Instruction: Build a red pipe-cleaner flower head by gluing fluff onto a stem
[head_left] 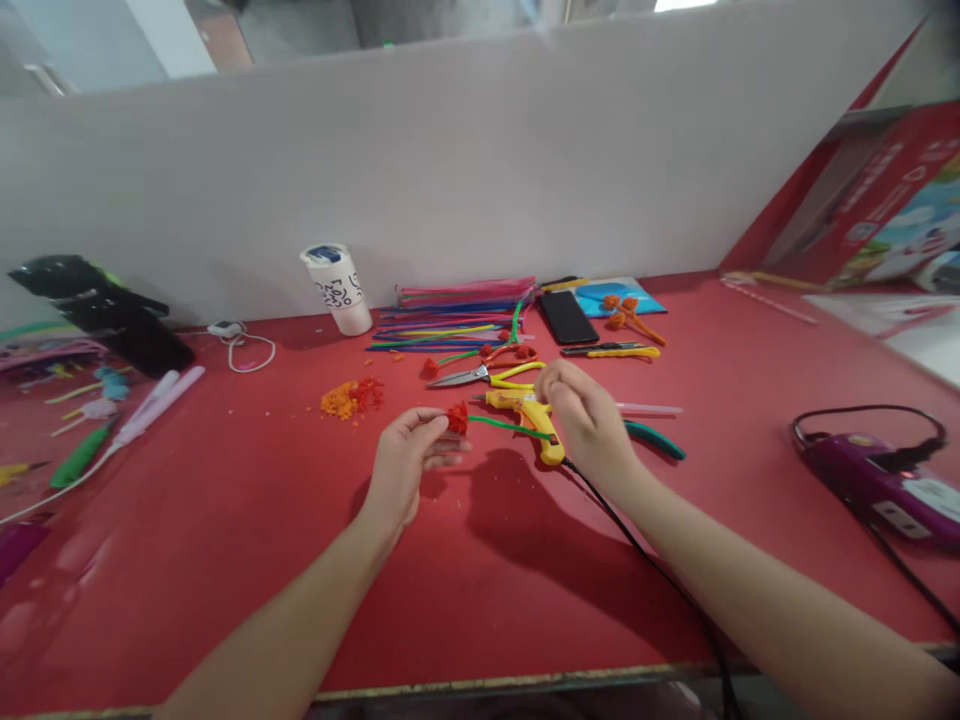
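Note:
Between the thumb and fingers of my left hand (409, 455) is a red fuzzy pipe-cleaner flower (457, 418). Its green pipe-cleaner stem (502, 425) points right, across a yellow glue gun (529, 408). My right hand (589, 415) is closed just above the glue gun's grip; its fingers hide whatever they may hold. Yellow-handled scissors (491, 376) lie beyond the glue gun, blades to the left. Left of my left hand are small piles of orange fuzz clippings (340, 400) and red fuzz clippings (367, 394).
Behind lie pipe cleaners (457, 315), red-tipped stems (510, 352), a phone (568, 317), a utility knife (611, 351) and orange pipe-cleaner flowers (626, 312). A white cup (337, 290) and black bottle (101, 312) stand left. Right is a purple power strip (889, 485); a black cable (637, 545) passes under my right arm.

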